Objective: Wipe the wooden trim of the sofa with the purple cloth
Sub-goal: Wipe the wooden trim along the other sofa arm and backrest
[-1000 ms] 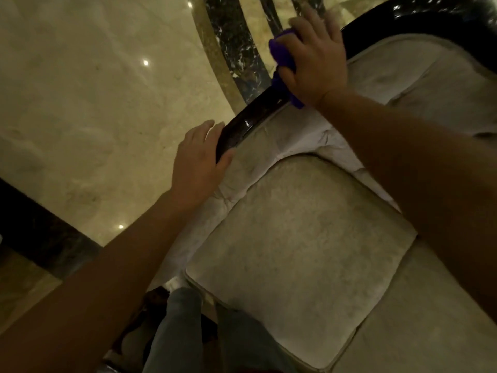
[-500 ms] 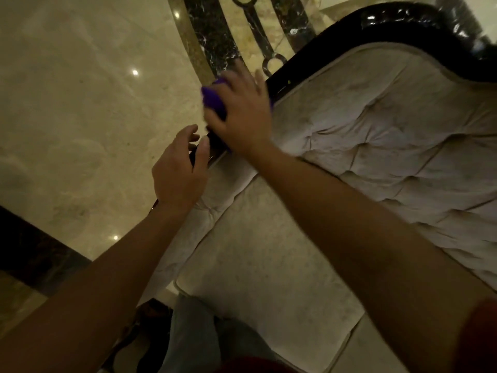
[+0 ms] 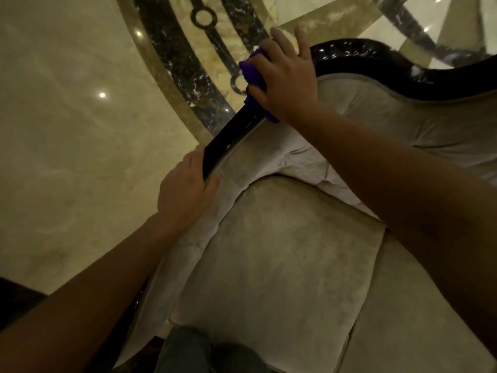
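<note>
A dark glossy wooden trim [image 3: 228,141] runs along the top of a beige tufted sofa [image 3: 403,122] and curves off to the upper right. My right hand [image 3: 285,79] presses the purple cloth [image 3: 251,74] down on the trim, with the fingers wrapped over the far side. The cloth shows only at the hand's left edge and below the palm. My left hand [image 3: 185,189] grips the lower end of the trim, thumb on the sofa side.
A beige seat cushion [image 3: 285,265] lies below my arms. Beyond the sofa back is a polished marble floor [image 3: 67,117] with a dark curved inlay band [image 3: 174,57]. My trouser leg [image 3: 188,351] shows at the bottom edge.
My right hand with the cloth slid down the trim close to my left hand, then back up it and away. My left hand stayed at the trim's lower end.
</note>
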`<state>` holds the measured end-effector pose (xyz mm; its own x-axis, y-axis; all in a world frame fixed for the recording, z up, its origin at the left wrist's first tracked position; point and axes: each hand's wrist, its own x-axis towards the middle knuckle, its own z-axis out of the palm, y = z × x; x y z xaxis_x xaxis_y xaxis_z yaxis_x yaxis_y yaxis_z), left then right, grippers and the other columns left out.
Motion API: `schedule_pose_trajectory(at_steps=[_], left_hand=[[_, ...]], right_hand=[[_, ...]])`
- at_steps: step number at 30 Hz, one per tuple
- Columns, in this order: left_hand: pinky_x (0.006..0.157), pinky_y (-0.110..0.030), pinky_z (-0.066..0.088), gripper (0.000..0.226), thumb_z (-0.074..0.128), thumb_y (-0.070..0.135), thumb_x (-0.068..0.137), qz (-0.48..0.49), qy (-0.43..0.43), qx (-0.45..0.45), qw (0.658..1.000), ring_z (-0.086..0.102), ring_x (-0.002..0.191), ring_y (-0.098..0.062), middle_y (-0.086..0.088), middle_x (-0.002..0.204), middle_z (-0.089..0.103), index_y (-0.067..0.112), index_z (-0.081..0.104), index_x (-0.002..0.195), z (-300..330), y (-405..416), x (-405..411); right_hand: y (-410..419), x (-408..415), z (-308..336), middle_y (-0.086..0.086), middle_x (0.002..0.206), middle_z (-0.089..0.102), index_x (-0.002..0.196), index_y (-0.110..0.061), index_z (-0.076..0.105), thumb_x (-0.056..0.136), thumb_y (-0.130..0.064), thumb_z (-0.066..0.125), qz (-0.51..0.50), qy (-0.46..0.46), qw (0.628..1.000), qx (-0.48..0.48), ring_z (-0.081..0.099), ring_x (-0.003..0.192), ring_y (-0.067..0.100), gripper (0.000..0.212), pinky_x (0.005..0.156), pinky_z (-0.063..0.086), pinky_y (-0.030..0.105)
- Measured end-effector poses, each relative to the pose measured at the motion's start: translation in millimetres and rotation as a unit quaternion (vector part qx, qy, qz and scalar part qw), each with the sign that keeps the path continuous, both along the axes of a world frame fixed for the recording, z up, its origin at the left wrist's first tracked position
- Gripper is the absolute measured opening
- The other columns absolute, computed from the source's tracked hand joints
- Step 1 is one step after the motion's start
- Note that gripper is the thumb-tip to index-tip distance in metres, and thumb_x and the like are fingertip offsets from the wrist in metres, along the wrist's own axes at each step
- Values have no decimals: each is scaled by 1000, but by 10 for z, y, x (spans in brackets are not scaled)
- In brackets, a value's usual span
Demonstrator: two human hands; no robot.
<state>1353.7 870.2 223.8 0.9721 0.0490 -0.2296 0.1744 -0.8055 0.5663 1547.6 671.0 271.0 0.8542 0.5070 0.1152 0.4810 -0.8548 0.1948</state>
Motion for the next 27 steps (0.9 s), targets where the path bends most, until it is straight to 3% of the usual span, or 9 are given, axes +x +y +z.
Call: schedule_pose_trajectory(at_steps=[3,6,9,11,13,17,23,25,27], left_hand=[[102,-50,49,65,44,60,97,-57,-30,-76,995,57,125,-28,-7,143,54,27,36,152,158,-291,540],[112,-51,41,69,45,46,104,-116,-85,-78,987,45,141,-31,-11,158,41,18,22,162,168,-686,1073],[115,-53,36,73,47,45,103,-72,-119,-28,990,41,144,-34,-14,161,37,13,18,163,45,-1042,1314],[111,-53,40,75,45,49,101,-37,-155,47,986,46,139,-36,-16,157,42,13,19,162,-70,-1091,1272],[108,-53,42,75,43,51,101,-20,-189,91,978,49,135,-36,-16,154,45,13,21,162,-189,-1088,1247],[103,-52,45,76,45,51,99,-7,-211,114,971,52,131,-36,-16,153,47,14,20,161,-289,-1126,1289],[102,-55,45,79,44,50,98,-8,-206,109,972,50,130,-39,-19,152,45,13,16,161,-328,-1146,1317],[101,-56,46,80,44,51,98,-14,-188,108,976,49,129,-40,-19,151,44,14,12,162,-341,-1118,1312],[101,-56,46,81,42,51,98,-19,-204,102,974,49,128,-39,-19,150,43,15,10,162,-339,-1114,1342]], right_hand=[[-248,187,205,9,141,59,133,-20,60,99,-58,33,-75,-18,997,23,45,143,31,58,126,14,60],[-517,373,353,6,130,63,129,-19,61,99,-57,33,-179,-24,981,77,56,125,28,55,118,30,46],[-778,443,394,4,120,66,125,-17,62,102,-51,36,-230,-38,965,120,60,110,26,48,101,38,38],[-911,437,373,4,120,66,126,-17,61,103,-49,37,-242,-51,960,132,61,109,26,46,100,38,38],[-1034,449,387,3,124,66,129,-18,60,102,-49,35,-268,-60,952,134,61,114,26,48,110,34,41],[-1525,369,462,10,125,66,128,-15,58,102,-52,25,-317,-65,946,11,59,122,31,56,126,13,57],[-2119,109,870,34,107,65,105,4,60,105,-37,38,-266,-21,938,-222,60,109,49,47,121,19,69],[-2016,111,994,30,107,67,104,1,62,105,-36,40,-247,4,913,-325,62,111,47,42,121,20,68],[-1924,63,1213,24,115,67,115,-7,62,105,-41,42,-258,23,850,-458,60,121,44,42,122,19,68]])
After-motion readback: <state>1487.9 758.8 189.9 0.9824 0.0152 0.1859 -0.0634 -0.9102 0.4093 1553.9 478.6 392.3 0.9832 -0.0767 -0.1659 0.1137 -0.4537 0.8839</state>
